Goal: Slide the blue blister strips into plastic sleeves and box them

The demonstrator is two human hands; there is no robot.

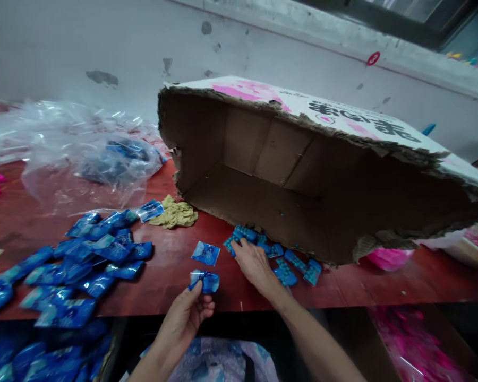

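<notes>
In the head view, my left hand (190, 306) pinches a blue packet (210, 282) between thumb and fingers, over the front of the table (159, 289). My right hand (255, 264) reaches to the dotted blue pieces (297, 261) along the mouth of the torn box (247, 135); its fingertips touch them, but I can't tell whether they grip one. A flat packet (206, 253) lies just beyond the held one.

I'd judge this partway through. Done, by their plump look, are the packets in the pile (91, 249) at left, with more packets (43, 353) below the table edge. Left are the loose pieces by the box; whether the held packet is filled I can't tell.
</notes>
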